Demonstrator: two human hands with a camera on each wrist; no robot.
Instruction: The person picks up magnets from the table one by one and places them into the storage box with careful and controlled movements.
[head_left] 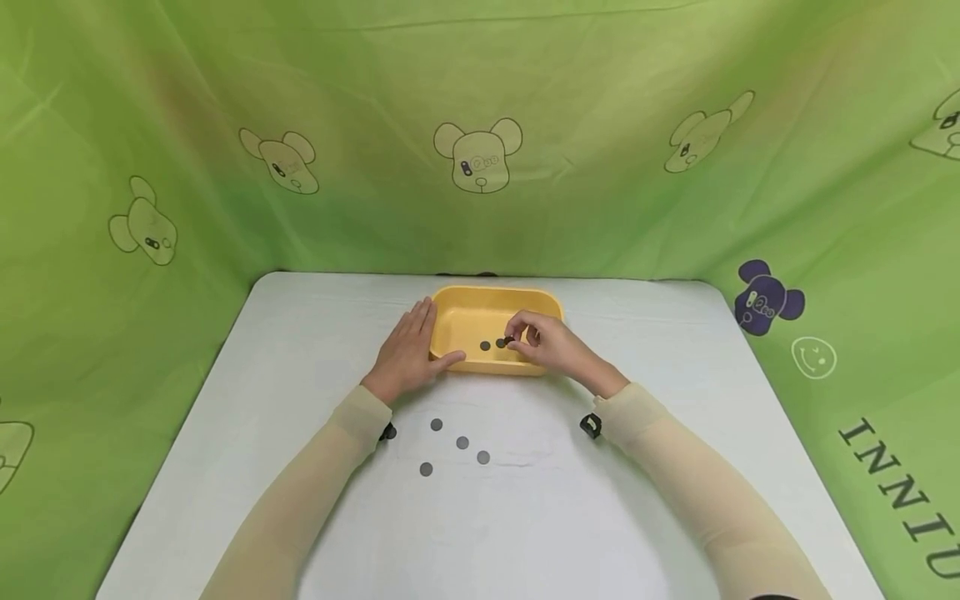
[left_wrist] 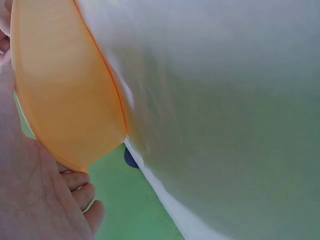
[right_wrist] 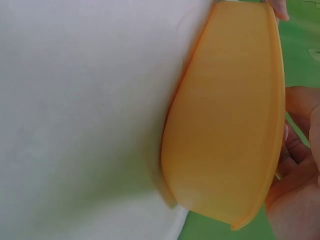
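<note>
Tray (head_left: 480, 310), smooth yellow plastic, rounded rectangle, sits between both hands. Left hand (head_left: 408, 352) lies flat, fingers straight against its side. Right hand (head_left: 542, 340) pinches flat grey disc (head_left: 508, 340) inside it. Four matching discs (head_left: 462, 442) lie nearer the sleeves.

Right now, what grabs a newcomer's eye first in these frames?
The yellow tray at the table's middle, bright against the white table. The left hand rests flat against its left wall, while the right hand reaches in over the rim, pinching a dark disc. Four more grey discs lie loose on the table nearer the person.
</note>
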